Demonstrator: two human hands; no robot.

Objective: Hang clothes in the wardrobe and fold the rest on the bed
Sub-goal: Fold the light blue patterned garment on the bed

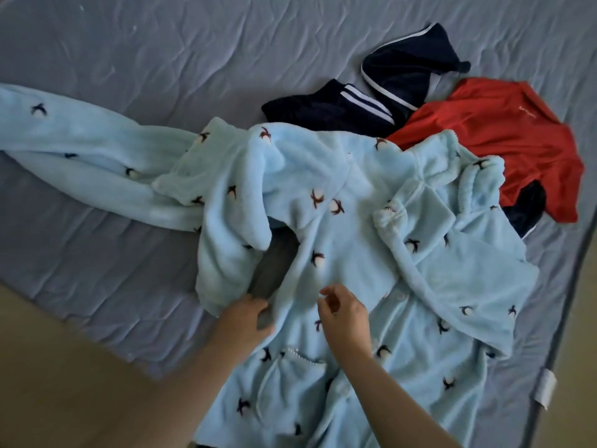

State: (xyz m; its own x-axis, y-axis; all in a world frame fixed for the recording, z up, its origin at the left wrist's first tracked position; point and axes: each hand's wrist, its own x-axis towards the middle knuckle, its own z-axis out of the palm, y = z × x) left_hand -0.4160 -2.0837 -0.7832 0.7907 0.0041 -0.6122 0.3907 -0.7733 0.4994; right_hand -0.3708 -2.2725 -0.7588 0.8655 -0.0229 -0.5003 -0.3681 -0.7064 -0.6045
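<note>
Blue fleece pyjama top (349,240) lies crumpled near-right on the bed (129,59); judged soft, bulky, light, best taken at the shoulders; left hand (247,318) at its open front edge, fingers hidden, grip cannot be told; right hand (344,315) loosely curled, empty.
</note>
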